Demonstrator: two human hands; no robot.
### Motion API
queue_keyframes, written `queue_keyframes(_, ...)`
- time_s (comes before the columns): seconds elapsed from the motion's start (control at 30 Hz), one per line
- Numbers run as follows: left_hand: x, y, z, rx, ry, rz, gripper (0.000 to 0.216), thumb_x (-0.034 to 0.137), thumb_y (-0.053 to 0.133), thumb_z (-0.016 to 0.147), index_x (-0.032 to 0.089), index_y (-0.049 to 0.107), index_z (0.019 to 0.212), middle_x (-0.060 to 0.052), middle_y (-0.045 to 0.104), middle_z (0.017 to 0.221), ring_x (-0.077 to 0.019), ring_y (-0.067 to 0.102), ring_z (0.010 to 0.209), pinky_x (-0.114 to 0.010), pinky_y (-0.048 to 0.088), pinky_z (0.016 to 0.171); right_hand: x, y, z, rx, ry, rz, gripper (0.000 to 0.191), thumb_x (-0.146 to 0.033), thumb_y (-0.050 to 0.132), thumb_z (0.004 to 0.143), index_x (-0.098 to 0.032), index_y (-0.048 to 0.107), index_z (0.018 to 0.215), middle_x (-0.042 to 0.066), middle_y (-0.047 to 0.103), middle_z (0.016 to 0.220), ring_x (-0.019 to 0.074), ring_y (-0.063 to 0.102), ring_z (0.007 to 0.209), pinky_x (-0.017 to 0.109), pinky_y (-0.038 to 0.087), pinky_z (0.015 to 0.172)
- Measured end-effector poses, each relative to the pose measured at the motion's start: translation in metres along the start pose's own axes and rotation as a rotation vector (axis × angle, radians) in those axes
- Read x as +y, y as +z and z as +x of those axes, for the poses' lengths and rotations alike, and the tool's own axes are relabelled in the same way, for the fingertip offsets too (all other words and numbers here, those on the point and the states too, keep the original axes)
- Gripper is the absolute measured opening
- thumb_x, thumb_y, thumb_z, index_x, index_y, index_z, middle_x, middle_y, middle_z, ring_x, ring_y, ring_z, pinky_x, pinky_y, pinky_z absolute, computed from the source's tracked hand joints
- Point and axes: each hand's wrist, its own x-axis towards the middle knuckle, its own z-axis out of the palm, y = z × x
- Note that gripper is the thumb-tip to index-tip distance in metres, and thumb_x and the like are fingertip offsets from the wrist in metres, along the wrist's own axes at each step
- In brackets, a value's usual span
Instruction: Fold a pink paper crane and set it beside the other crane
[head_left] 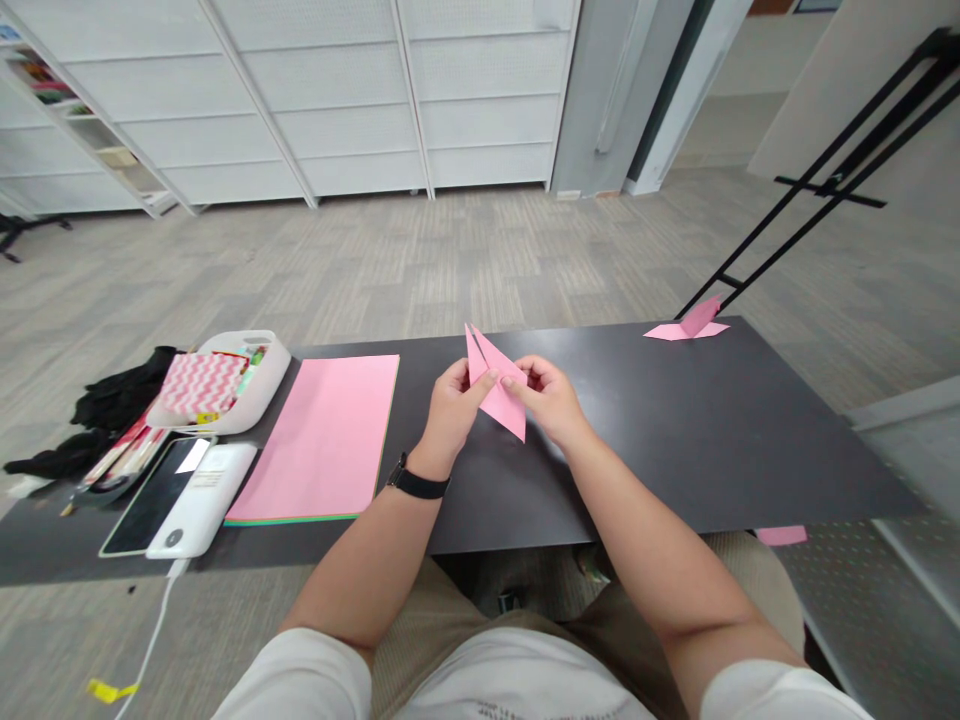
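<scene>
Between my two hands is a folded piece of pink paper (501,392), held just above the dark table (637,440). It has a kite-like outline, with two narrow points at the top split by a slit and one point at the bottom. My left hand (459,398) pinches its left edge, thumb on top and fingers behind. On the other side my right hand (551,396) grips the right edge the same way, its thumb pressing near the middle. The fingers behind the paper are partly hidden.
A stack of pink paper (322,440) lies to the left. Beyond it are a white basket (266,395), a phone (154,500), a white power bank (202,500) with a cable, and black cloth (124,390). A folded pink paper bird (690,325) sits at the far right edge.
</scene>
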Motion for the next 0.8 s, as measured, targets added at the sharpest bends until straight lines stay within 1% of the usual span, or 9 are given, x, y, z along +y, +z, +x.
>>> queue_keyframes(0.17, 0.001, 0.001, 0.0, -0.037, -0.046, -0.021, 0.04, 0.05, 0.09, 0.085, 0.017, 0.076, 0.104, -0.006, 0.078, 0.1, -0.0176, 0.069, 0.085, -0.028, 0.054, 0.076, -0.001, -0.002, -0.002, 0.032, -0.019, -0.034, 0.034, -0.051, 0.089, 0.078, -0.026, 0.069, 0.088, -0.004, 0.058, 0.075, 0.0157, 0.051, 0.067, 0.03, 0.044, 0.063)
queue_keyframes(0.37, 0.003, 0.0, 0.002, -0.086, -0.048, -0.088, 0.045, 0.053, 0.092, 0.081, 0.018, 0.078, 0.106, -0.006, 0.079, 0.1, -0.0181, 0.07, 0.085, -0.029, 0.056, 0.078, -0.006, 0.002, -0.004, 0.052, 0.07, 0.077, 0.038, -0.056, 0.088, 0.076, -0.026, 0.068, 0.089, -0.002, 0.064, 0.081, 0.0173, 0.056, 0.071, 0.03, 0.046, 0.064)
queue_keyframes(0.53, 0.003, 0.001, 0.003, -0.053, -0.039, -0.098, 0.043, 0.052, 0.092, 0.081, 0.018, 0.078, 0.102, -0.005, 0.079, 0.097, -0.0164, 0.068, 0.082, -0.027, 0.055, 0.075, -0.008, 0.005, -0.004, 0.044, 0.085, 0.104, 0.043, -0.056, 0.091, 0.072, -0.026, 0.067, 0.091, -0.003, 0.064, 0.081, 0.0164, 0.055, 0.07, 0.029, 0.046, 0.065)
queue_keyframes(0.63, 0.001, -0.001, 0.004, -0.012, -0.027, -0.065, 0.041, 0.053, 0.09, 0.084, 0.017, 0.077, 0.101, -0.005, 0.078, 0.095, -0.0155, 0.067, 0.08, -0.026, 0.054, 0.073, -0.01, 0.007, -0.003, -0.014, 0.091, 0.127, 0.047, -0.053, 0.095, 0.068, -0.026, 0.068, 0.094, -0.003, 0.065, 0.084, 0.0162, 0.057, 0.074, 0.029, 0.048, 0.068)
queue_keyframes(0.7, 0.0, -0.002, 0.004, 0.004, -0.017, -0.035, 0.041, 0.054, 0.088, 0.085, 0.017, 0.077, 0.1, -0.005, 0.078, 0.095, -0.0159, 0.067, 0.08, -0.026, 0.054, 0.073, -0.01, 0.007, -0.003, -0.047, 0.118, 0.124, 0.048, -0.053, 0.096, 0.066, -0.025, 0.067, 0.092, -0.003, 0.065, 0.083, 0.0163, 0.057, 0.073, 0.029, 0.048, 0.067)
queue_keyframes(0.8, 0.001, -0.002, 0.003, -0.023, -0.017, -0.018, 0.041, 0.053, 0.089, 0.085, 0.017, 0.076, 0.1, -0.006, 0.078, 0.097, -0.0172, 0.069, 0.083, -0.028, 0.055, 0.077, -0.009, 0.006, -0.003, -0.041, 0.131, 0.082, 0.045, -0.054, 0.094, 0.068, -0.025, 0.066, 0.086, -0.004, 0.063, 0.078, 0.016, 0.055, 0.07, 0.029, 0.045, 0.064)
